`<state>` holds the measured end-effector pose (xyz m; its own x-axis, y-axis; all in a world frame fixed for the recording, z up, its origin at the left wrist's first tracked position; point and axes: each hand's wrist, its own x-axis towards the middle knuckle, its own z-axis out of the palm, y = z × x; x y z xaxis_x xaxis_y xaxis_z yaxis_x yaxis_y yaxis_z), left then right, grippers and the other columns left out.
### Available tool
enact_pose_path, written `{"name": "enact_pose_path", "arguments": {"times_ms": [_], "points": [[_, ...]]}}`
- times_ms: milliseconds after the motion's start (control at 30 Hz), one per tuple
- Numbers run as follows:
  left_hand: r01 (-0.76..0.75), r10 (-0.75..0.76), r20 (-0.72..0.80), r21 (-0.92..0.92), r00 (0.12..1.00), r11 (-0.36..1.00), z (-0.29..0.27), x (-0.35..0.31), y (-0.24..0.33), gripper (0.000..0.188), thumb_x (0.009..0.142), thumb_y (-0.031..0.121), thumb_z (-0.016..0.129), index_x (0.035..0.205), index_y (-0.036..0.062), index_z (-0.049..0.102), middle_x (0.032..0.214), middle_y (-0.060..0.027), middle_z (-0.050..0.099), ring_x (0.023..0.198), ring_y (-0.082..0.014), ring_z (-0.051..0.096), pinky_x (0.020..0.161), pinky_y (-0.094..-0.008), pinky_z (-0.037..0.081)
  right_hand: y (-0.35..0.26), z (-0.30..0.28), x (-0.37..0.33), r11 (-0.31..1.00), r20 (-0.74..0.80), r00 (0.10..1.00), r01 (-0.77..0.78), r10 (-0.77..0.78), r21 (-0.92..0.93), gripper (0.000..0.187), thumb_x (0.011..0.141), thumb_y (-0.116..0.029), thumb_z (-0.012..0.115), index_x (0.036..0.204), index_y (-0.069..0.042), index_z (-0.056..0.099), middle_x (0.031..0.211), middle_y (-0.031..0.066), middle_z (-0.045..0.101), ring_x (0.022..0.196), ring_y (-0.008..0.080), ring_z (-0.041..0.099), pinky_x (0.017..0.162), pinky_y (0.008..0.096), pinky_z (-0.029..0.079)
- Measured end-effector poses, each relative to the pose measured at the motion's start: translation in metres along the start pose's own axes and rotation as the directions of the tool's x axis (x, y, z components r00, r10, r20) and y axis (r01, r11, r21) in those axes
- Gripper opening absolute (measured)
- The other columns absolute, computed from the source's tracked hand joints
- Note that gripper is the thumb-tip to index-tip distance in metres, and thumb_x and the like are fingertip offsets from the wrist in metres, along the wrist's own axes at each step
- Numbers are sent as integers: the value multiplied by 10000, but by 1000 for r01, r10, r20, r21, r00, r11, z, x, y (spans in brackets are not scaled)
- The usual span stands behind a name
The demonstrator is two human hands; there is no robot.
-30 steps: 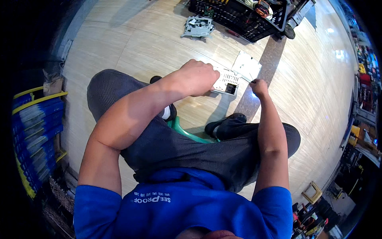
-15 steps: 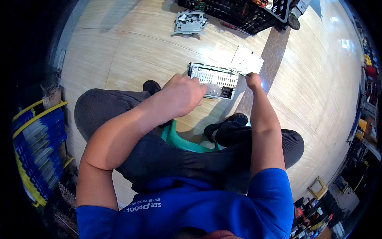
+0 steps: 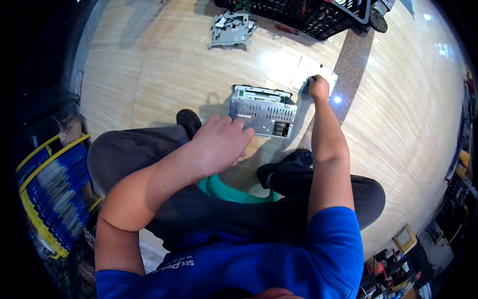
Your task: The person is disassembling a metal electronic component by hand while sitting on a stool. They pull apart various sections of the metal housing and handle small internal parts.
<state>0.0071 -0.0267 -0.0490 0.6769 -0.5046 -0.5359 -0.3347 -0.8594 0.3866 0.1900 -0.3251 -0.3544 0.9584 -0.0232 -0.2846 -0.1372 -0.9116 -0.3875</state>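
A silver metal-cased electronic unit (image 3: 266, 113), like a car stereo, shows its slotted cover and an open front edge. My left hand (image 3: 221, 144) is at its near left corner, fingers curled over that corner; the thumb side is partly hidden. The unit looks tilted, and a shadow falls beside it. To the right, my right hand (image 3: 319, 89) is closed above a flat pale metal plate (image 3: 298, 82) on the floor. A small dark thing shows at its fingertips, too small to name.
A silver disc-drive mechanism (image 3: 231, 29) lies on the floor farther off. Behind it stands a black plastic crate (image 3: 308, 17), with a red-handled tool (image 3: 287, 29) nearby. Blue and yellow racks (image 3: 52, 184) are at the left. A green stool (image 3: 234, 194) is under me.
My left hand and the metal unit have come nearer to me, and more of the unit's front edge shows. My right hand has moved farther out over the plate. The view has shifted slightly.
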Motion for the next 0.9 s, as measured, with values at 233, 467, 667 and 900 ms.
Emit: {"name": "enact_pose_path", "arguments": {"times_ms": [233,467,667,900], "points": [[30,-29,55,0,998,1000,-7,1,3,376,827,255,726,1116,69,574,1025,-130,583,1006,-333,599,870,-466,460,-11,5,4,996,30,999,-40,43,-80,249,893,-230,632,1039,-38,696,1017,224,706,989,396,668,860,479,525],[19,-19,2,-19,1000,1000,-2,-2,-1,324,837,249,720,1070,67,590,1016,-127,594,989,-332,606,844,-465,463,-8,9,5,969,75,997,16,2,-245,234,919,-109,472,1018,-2,655,1047,239,695,994,388,678,862,474,546],[-74,94,-138,148,986,986,1,-12,-3,282,843,238,706,1047,72,605,968,-124,610,957,-314,625,834,-443,478,-5,-3,-20,975,64,995,-56,71,-217,209,909,-75,490,1047,21,614,1053,256,690,996,413,676,871,486,542],[-43,56,-217,68,975,997,-14,-3,1,260,874,258,663,1051,67,650,989,-139,655,938,-320,659,808,-457,500,-34,-65,-40,999,-142,990,3,-9,-38,219,909,-172,588,978,29,640,952,287,686,935,436,673,813,505,517]]}}
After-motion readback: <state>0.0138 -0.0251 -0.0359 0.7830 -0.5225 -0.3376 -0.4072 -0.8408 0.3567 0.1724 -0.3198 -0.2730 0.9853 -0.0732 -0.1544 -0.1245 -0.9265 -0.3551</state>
